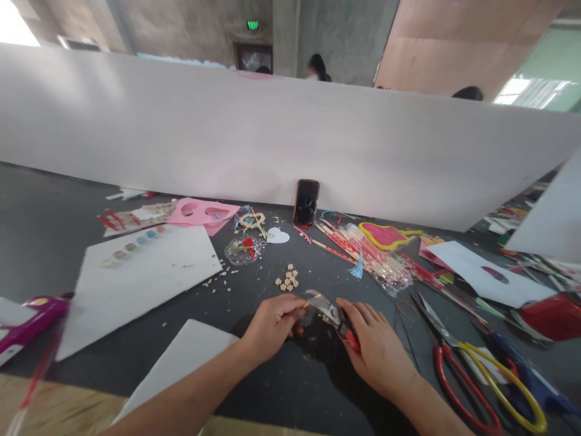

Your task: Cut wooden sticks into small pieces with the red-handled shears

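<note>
Left hand (271,324) pinching a small clear piece (318,301); right hand (374,345) closed around red-handled cutters (341,324) on it.

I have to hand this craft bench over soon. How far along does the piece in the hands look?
Done: a clear ornament with a red centre lies finished-looking on the table, near small beige flower bits. In hand: the left hand pinches a clear piece while the right hand works a red-handled tool on it. Left: loose sticks lie unused.
</note>
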Motion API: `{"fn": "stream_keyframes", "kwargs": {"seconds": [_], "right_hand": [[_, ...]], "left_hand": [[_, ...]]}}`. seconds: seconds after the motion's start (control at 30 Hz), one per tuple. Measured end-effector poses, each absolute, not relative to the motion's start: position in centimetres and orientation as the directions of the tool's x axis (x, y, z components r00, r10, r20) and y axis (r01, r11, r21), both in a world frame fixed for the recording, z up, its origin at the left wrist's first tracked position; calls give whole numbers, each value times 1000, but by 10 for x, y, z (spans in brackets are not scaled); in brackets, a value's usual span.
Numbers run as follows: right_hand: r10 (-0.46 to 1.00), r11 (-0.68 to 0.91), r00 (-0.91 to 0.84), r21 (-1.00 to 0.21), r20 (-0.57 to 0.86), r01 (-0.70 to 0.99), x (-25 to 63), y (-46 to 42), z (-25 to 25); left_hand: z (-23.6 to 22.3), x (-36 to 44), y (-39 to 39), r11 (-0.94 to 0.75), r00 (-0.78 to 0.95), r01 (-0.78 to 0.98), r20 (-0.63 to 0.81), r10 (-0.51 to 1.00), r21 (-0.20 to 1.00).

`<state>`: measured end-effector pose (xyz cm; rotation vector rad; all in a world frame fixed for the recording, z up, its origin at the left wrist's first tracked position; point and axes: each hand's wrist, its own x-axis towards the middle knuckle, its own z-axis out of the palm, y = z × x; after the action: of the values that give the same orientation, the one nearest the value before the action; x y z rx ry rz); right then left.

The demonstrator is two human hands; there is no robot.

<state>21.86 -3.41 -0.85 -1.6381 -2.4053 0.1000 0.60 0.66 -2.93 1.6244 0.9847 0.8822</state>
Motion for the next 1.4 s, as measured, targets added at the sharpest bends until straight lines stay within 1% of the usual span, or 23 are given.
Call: {"fn": "stream_keyframes", "kwargs": {"seconds": [0.2, 0.33, 0.43, 0.6, 0.77, 0.93, 1.07, 1.2, 1.4], "right_hand": [[937, 347, -328, -210, 121, 914, 216, -36, -9], [942, 333, -317, -219, 109, 917, 215, -38, -10], [944, 329, -315, -215, 99, 919, 215, -38, -10], [939, 341, -325, -207, 112, 917, 214, -37, -9], [934, 349, -329, -166, 137, 922, 215, -37, -8], [930, 359, -339, -161, 142, 919, 217, -36, -8], [922, 380, -357, -180, 149, 907, 218, -36, -7], [926, 376, -356, -223, 128, 899, 218, -36, -6], [931, 366, -347, -270, 115, 891, 216, -36, -7]], "left_hand": [[-30, 7, 5, -147, 407, 184, 61, 912, 972], [-30, 7, 4, -143, 408, 219, 42, 912, 965], [-29, 7, 4, -159, 396, 235, 55, 917, 959], [-30, 6, 5, -185, 400, 211, 87, 912, 960], [-36, 5, 6, -144, 413, 206, 48, 910, 968], [-33, 5, 6, -134, 441, 237, 17, 898, 962], [-28, 5, 5, -117, 462, 228, -1, 887, 967], [-28, 5, 6, -102, 489, 216, -17, 872, 971], [-31, 6, 4, -78, 482, 190, -24, 876, 979]]}}
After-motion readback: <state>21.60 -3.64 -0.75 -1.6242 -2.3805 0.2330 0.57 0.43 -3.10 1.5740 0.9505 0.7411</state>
